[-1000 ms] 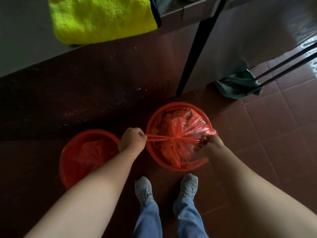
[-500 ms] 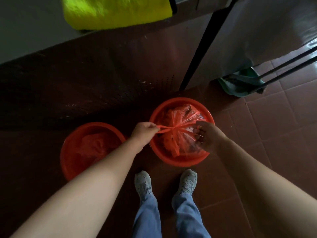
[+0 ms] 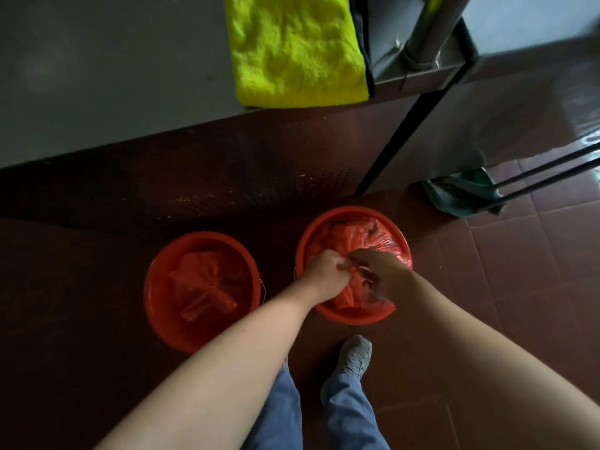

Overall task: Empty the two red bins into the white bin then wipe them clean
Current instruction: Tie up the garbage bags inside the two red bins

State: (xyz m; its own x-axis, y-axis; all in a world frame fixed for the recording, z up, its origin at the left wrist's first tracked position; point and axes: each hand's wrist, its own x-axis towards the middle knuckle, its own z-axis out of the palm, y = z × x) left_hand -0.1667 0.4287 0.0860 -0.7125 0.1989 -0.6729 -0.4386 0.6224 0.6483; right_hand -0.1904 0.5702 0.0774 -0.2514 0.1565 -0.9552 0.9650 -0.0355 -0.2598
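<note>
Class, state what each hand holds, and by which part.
Left hand and right hand both pinch the red plastic bag in the right red bin, at its gathered top.

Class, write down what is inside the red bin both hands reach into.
The red bin holds a red plastic bag, gathered at its top where the left hand and right hand grip it. Its contents are hidden by the plastic and the hands.

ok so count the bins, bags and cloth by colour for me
red bins: 2, the left bin and the right bin
red bags: 2, the left bag and the right bag
yellow cloth: 1
total: 5
</note>
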